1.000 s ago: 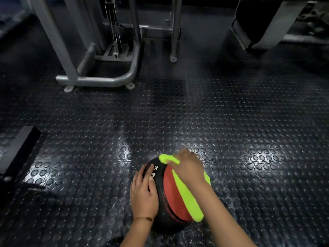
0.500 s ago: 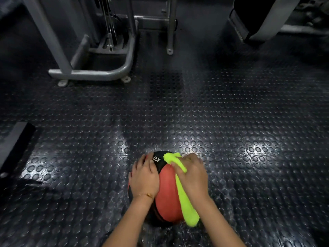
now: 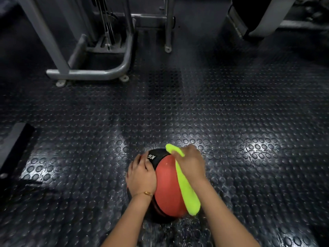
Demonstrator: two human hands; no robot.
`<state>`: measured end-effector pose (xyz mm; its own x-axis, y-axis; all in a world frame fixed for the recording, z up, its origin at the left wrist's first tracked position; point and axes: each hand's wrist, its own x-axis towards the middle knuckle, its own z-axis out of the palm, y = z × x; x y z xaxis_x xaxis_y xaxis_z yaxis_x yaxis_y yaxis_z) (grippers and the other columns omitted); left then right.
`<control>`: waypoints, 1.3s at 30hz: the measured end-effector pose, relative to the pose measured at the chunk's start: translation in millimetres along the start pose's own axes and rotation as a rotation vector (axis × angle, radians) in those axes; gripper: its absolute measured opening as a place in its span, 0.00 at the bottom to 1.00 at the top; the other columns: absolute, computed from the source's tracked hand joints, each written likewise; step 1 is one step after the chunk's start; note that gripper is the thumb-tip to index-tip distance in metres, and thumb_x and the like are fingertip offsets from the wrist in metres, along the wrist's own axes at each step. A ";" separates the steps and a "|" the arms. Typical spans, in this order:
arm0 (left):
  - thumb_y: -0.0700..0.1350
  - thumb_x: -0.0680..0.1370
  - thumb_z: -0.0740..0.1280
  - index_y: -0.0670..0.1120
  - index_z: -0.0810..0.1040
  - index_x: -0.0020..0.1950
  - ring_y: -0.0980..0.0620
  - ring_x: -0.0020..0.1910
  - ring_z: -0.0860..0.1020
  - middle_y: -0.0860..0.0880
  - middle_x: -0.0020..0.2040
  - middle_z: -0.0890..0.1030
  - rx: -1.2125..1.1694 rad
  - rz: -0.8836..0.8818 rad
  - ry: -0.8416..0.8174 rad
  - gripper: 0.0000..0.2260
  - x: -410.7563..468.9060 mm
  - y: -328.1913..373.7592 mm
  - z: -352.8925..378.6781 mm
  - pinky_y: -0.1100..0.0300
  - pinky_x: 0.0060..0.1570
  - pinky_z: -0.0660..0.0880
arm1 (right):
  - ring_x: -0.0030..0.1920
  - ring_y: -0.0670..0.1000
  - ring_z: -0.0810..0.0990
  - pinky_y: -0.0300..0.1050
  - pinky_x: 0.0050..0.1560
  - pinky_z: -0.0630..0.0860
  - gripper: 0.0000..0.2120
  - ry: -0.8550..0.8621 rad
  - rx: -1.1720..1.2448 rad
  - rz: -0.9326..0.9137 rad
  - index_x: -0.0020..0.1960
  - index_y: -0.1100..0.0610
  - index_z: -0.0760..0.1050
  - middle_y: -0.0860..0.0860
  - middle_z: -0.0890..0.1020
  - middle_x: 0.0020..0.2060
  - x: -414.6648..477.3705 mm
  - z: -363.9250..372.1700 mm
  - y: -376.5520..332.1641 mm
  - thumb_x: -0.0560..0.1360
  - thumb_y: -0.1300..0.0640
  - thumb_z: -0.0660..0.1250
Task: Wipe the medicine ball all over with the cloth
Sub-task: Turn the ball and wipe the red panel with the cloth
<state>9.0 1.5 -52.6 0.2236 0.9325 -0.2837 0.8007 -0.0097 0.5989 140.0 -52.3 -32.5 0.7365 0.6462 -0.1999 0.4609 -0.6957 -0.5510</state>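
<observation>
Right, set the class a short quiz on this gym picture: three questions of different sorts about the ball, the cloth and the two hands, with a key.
1. True or false: the left hand lies on the ball with no cloth under it.
2. Which hand holds the cloth? A: left hand. B: right hand. C: neither.
3. Fill in: the white letters printed on the ball read ___.

Key: 1 true. 2 B; its fingers press the cloth to the ball. 3 KG.
</observation>
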 end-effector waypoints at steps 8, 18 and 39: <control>0.54 0.74 0.43 0.57 0.68 0.69 0.49 0.71 0.63 0.52 0.72 0.67 -0.036 -0.036 0.034 0.26 -0.7 -1.7 -1.8 0.48 0.70 0.60 | 0.53 0.57 0.74 0.50 0.53 0.70 0.15 -0.014 -0.122 -0.351 0.54 0.51 0.80 0.52 0.77 0.50 -34.6 -3.1 -17.0 0.73 0.44 0.64; 0.47 0.79 0.51 0.56 0.70 0.68 0.47 0.70 0.65 0.52 0.72 0.67 -0.016 -0.051 -0.013 0.18 13.5 12.0 -2.7 0.46 0.68 0.62 | 0.49 0.58 0.75 0.52 0.49 0.72 0.25 0.043 -0.057 -0.378 0.51 0.51 0.82 0.52 0.79 0.49 -47.9 -7.6 -10.0 0.69 0.37 0.55; 0.48 0.79 0.50 0.56 0.71 0.67 0.46 0.68 0.67 0.51 0.70 0.70 -0.054 -0.101 0.015 0.19 18.4 10.0 0.3 0.44 0.65 0.65 | 0.61 0.58 0.70 0.49 0.59 0.67 0.20 -0.180 -0.289 -0.230 0.61 0.52 0.75 0.55 0.72 0.59 11.6 -5.3 -31.4 0.75 0.42 0.61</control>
<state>21.2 18.5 -52.1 0.1350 0.9330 -0.3336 0.7875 0.1033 0.6075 136.7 -24.6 -13.2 0.5118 0.8217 -0.2508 0.7424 -0.5699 -0.3522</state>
